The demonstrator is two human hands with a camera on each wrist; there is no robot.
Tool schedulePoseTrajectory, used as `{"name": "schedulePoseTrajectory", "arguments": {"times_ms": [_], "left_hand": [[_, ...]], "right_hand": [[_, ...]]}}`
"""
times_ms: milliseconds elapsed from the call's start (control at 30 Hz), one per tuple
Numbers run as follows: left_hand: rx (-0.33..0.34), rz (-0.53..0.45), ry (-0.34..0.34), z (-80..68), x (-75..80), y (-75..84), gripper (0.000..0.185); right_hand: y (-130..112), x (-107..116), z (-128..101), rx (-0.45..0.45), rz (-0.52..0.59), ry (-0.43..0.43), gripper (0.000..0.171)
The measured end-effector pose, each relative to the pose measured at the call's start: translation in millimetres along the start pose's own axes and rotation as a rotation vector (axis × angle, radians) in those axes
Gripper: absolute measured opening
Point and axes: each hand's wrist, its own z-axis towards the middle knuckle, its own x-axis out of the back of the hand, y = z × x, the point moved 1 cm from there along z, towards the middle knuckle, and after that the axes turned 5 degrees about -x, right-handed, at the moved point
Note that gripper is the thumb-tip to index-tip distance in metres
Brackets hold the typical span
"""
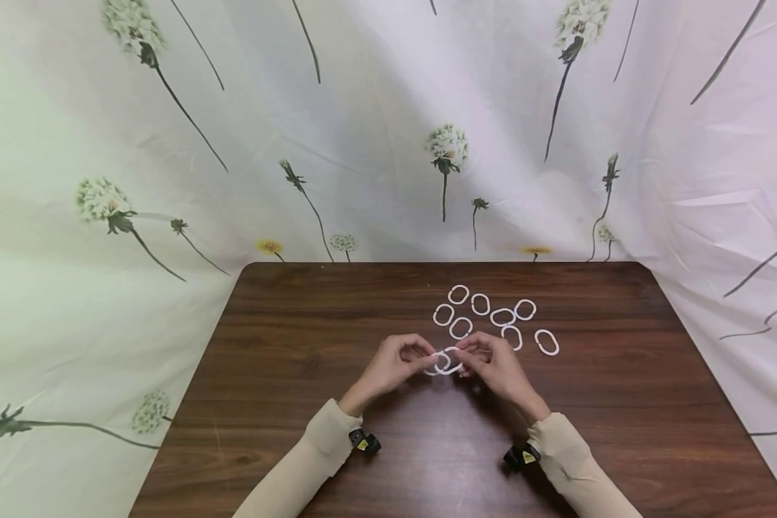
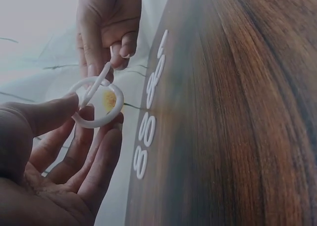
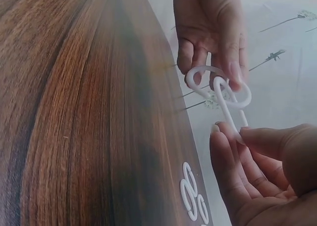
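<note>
Two white plastic rings meet above the middle of the dark wooden table [image 1: 298, 345]. My left hand [image 1: 398, 360] pinches one ring [image 1: 440, 362] between thumb and fingers; in the left wrist view that ring [image 2: 99, 104] faces the camera. My right hand [image 1: 492, 360] pinches the other ring [image 1: 455, 360], which hooks through the first. The right wrist view shows the right hand's ring [image 3: 233, 112] crossing the left hand's ring [image 3: 203, 80]. Both hands hover just over the tabletop.
Several loose white rings [image 1: 501, 316] lie on the table just beyond my hands, one ring [image 1: 547, 342] farther right. A flower-printed cloth [image 1: 388, 129] hangs behind and drapes around the table. Beige sleeves [image 1: 311, 453] cover both forearms.
</note>
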Motion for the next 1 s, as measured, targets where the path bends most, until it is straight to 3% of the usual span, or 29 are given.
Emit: {"name": "schedulePoseTrajectory", "arguments": {"times_ms": [233, 467, 1000], "left_hand": [[0.031, 0.003, -0.014, -4.2, 0.9, -4.4, 0.017], [0.044, 0.041, -0.016, -2.3, -2.1, -45.3, 0.013], [0.023, 0.010, -0.039, -12.1, 1.7, -45.0, 0.026]], "right_hand": [[-3, 1, 1, 0.008, 0.037, 0.029, 0.019], [-7, -1, 2, 0.033, 0.061, 0.039, 0.019], [-19, -7, 1, 0.031, 0.037, 0.016, 0.018]]}}
